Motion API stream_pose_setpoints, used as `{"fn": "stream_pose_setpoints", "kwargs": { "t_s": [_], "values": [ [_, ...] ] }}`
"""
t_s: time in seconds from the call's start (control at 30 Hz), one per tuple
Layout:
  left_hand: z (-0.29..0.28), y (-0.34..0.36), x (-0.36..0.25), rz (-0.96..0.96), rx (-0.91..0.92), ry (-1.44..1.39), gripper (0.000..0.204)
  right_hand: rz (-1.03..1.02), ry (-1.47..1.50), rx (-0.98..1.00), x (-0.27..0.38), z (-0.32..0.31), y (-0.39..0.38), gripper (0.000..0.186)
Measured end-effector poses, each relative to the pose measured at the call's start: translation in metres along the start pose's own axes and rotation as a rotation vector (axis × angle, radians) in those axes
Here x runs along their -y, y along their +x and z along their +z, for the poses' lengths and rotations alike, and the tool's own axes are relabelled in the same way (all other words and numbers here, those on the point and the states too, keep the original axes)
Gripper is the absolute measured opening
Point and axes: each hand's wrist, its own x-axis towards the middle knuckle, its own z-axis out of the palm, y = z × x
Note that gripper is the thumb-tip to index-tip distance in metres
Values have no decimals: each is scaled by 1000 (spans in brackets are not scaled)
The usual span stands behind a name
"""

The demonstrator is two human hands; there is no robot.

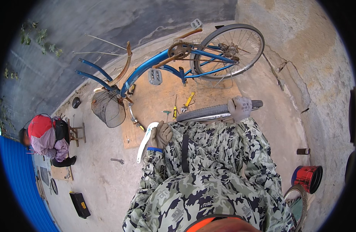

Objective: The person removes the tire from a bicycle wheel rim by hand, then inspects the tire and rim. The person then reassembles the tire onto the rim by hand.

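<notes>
My left hand (161, 135), in a brown glove with a blue cuff, is closed around a white, curved, flat strip (144, 146). The strip's narrow lower end points toward me; its exact kind I cannot tell. My right hand (240, 107), in a pale grey glove, grips the top of a loose bicycle wheel (203, 113) with a black tyre. That wheel is seen nearly edge-on, close to my body. Just beyond it are a yellow-handled screwdriver (175, 112), a yellow-handled adjustable wrench (189, 101) and a small green-handled tool (166, 115).
A blue bicycle frame (147, 66) with its rear wheel (259, 46) and wire basket (108, 106) lies upside down on a wooden board (133, 137). A wrench (117, 161), black toolbox (80, 205) and red-black bucket (300, 178) stand around. Another person (42, 133) sits at left.
</notes>
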Motion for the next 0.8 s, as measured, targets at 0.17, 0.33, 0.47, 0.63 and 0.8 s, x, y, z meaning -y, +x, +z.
{"fn": "stream_pose_setpoints", "kwargs": {
  "t_s": [0.17, 0.33, 0.47, 0.63, 0.8],
  "values": [
    [-9, -1, -1, -26, 126, -89, 53, 27, -4, 9, -2, 5, -3, 25],
    [-27, 3, 1, -22, 105, -59, 59, 46, 7, -7, -6, 7, -4, 25],
    [-40, 14, 9, -107, 415, -269, 67, 29, 0, -43, -11, 0, -6, 25],
    [-53, 13, 19, -69, 80, -46, 65, 64, -10, -33, -24, -3, -10, 26],
    [-70, 27, 36, -55, 133, -88, 63, 36, -17, -18, -58, 22, -11, 29]
  ]
}}
